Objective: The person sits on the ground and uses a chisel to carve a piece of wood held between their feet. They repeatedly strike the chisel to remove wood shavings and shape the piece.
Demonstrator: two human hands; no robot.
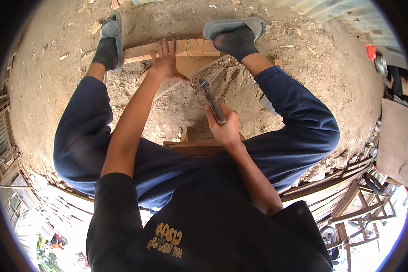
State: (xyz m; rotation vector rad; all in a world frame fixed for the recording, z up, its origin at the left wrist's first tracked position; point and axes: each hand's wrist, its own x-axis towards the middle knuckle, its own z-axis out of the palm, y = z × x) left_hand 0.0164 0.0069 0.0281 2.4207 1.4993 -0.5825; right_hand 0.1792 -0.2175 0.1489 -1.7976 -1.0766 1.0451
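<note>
A long pale wooden board [143, 51] with dark zigzag lines lies on the ground between my feet. My left hand [167, 62] rests on its middle, fingers stretched out over the wood and thumb spread to the right. In my right hand [225, 125] is a dark-handled tool [213, 103] with a blue band near its far end, held between my knees and pointing up toward the board. Its working end blends into the dirt, so its kind cannot be told. My right foot [235, 38] touches the board's right end; my left foot [111, 43] stands by its left end.
Under me is a wooden seat edge [195, 148]. Wood chips [95, 27] are scattered over the dirt floor. Corrugated metal sheeting [322, 9] lines the upper right. At right are a plywood sheet [394, 143], a metal pot [381, 65] and a wooden frame [360, 211].
</note>
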